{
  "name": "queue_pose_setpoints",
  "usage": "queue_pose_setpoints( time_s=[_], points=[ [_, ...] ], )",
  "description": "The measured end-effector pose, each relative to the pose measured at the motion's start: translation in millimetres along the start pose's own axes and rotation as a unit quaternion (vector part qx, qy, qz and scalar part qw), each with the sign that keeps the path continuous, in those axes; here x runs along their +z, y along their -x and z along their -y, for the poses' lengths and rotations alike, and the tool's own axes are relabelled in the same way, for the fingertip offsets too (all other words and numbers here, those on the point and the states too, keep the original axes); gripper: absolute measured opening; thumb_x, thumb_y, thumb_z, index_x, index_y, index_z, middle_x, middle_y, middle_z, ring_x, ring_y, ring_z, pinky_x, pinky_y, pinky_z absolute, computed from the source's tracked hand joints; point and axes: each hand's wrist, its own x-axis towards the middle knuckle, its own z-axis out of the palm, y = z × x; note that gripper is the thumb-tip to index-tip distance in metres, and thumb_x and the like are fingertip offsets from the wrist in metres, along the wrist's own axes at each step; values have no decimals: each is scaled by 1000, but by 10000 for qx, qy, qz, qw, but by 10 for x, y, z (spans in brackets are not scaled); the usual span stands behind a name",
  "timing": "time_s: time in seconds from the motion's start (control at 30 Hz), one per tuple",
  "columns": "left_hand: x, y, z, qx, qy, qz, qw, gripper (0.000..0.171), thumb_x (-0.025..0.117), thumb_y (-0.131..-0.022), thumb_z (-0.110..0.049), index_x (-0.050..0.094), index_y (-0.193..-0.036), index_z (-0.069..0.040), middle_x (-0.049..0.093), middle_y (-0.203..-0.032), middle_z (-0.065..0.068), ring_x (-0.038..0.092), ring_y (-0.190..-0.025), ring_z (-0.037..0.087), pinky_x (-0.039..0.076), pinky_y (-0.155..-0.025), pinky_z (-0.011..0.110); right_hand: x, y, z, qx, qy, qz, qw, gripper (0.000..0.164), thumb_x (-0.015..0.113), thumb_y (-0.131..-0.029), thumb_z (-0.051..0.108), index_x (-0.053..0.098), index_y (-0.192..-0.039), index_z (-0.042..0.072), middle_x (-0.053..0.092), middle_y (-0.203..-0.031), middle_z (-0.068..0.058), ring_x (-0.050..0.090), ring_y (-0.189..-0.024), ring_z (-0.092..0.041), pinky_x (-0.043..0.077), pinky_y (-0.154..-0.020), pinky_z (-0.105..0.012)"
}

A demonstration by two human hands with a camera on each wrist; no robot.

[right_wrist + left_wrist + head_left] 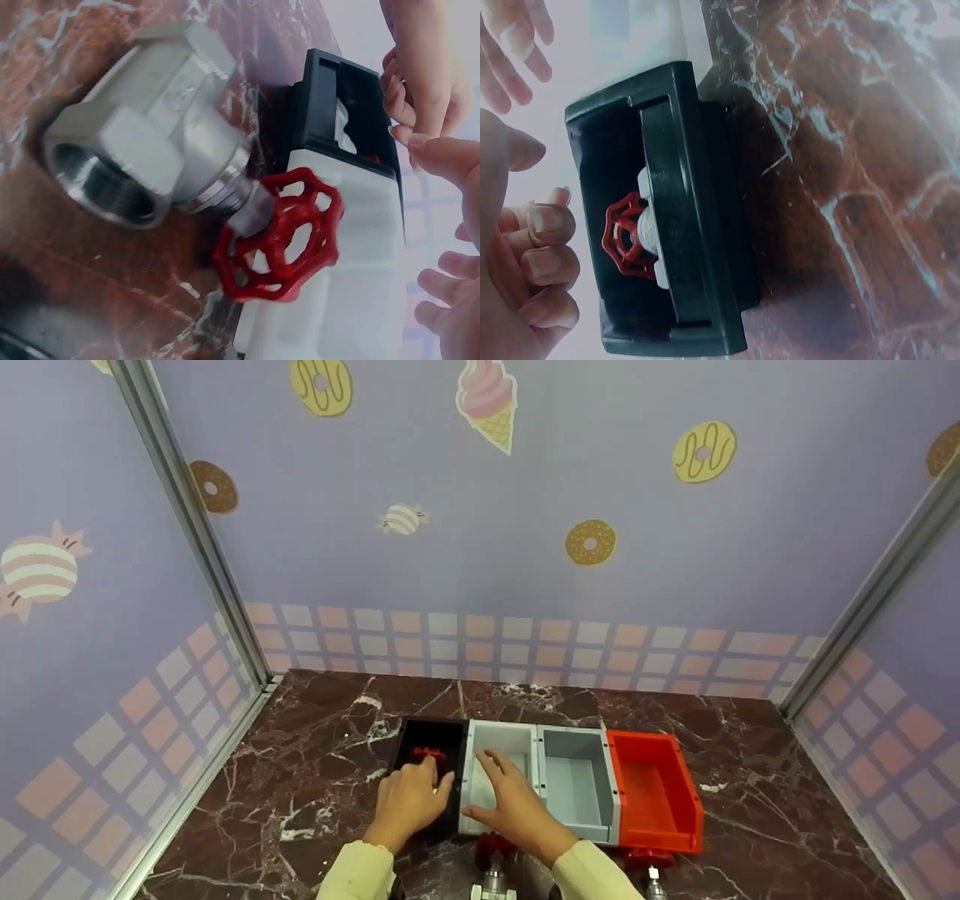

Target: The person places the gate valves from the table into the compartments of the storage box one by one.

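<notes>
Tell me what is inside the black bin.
Inside the black bin lies one valve with a red handwheel and a pale metal body. The left hand hovers over the bin's near end in the head view, covering part of the floor there.

red-handled valve (634, 238) inside black bin (697, 225), left hand (521, 285) just beside

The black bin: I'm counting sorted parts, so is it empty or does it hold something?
Not empty. The black bin holds a valve with a red handwheel, visible in the left wrist view and the head view.
</notes>
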Motion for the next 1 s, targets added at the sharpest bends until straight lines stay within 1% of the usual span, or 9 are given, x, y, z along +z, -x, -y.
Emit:
queue_pose_setpoints(
  time_s=[0.1,0.23,0.37,0.47,0.63,0.73,0.8,0.9,1.0],
  points=[
    [18,-10,-39,-26,-23,174,9998,35,56,-83,-49,51,-69,-16,47,-51,1,46,-41,20,32,-39,35,-10,40,-31,-88,43,-29,9999,82,67,-76,48,31,-141,13,35,-142,-13,40,-128,-31,39,-97,-47],
    [51,-14,-90,-33,-42,413,9991,39,53,-83,-53,48,-67,-18,44,-52,-1,44,-42,18,31,-40,33,-18,107,-44,-137,58,-65,9999,79,68,-76,46,36,-139,11,39,-138,-12,43,-125,-31,40,-96,-47],
    [81,-13,-133,-28,-59,612,9981,41,52,-83,-56,48,-66,-19,43,-53,-2,42,-42,16,30,-40,32,-13,184,-54,-266,107,-152,9995,70,71,-75,42,43,-132,13,45,-129,-8,49,-117,-27,43,-92,-45],
    [93,-14,-163,-45,-49,728,9973,42,51,-82,-58,51,-68,-18,43,-53,-1,41,-41,16,30,-39,32,-14,241,-54,-337,118,-171,9992,61,72,-74,40,48,-124,16,49,-120,-4,52,-107,-23,44,-87,-43],
    [122,-14,-197,-119,-95,803,9967,45,52,-81,-60,57,-73,-15,49,-55,2,44,-42,18,32,-40,34,-31,321,-36,-211,-35,74,9997,50,68,-74,51,52,-110,22,50,-108,3,53,-95,-17,44,-77,-36],
    [145,-18,-211,-178,-164,821,9963,47,51,-81,-60,58,-75,-14,52,-57,5,46,-44,20,34,-41,35,-35,360,-26,-199,89,161,9996,51,65,-72,58,52,-106,22,50,-103,5,51,-91,-12,42,-75,-32],
    [162,-22,-217,-204,-188,809,9963,47,51,-81,-60,58,-75,-14,52,-58,5,47,-44,20,34,-41,35,-33,391,-22,-283,242,192,9991,54,65,-71,59,52,-106,20,51,-102,4,49,-89,-10,42,-74,-31],
    [187,-29,-225,-227,-164,802,9964,46,52,-81,-58,59,-74,-13,50,-55,4,44,-42,19,33,-40,34,-25,443,-21,-381,452,359,9976,59,65,-70,61,51,-109,19,51,-103,3,49,-91,-10,41,-75,-33],
    [206,-37,-232,-249,-144,837,9961,45,53,-81,-57,61,-75,-13,47,-51,3,41,-40,18,32,-38,33,-17,491,-29,-363,588,631,9956,64,66,-68,61,51,-113,17,50,-106,2,49,-93,-11,41,-76,-36]
  ],
)
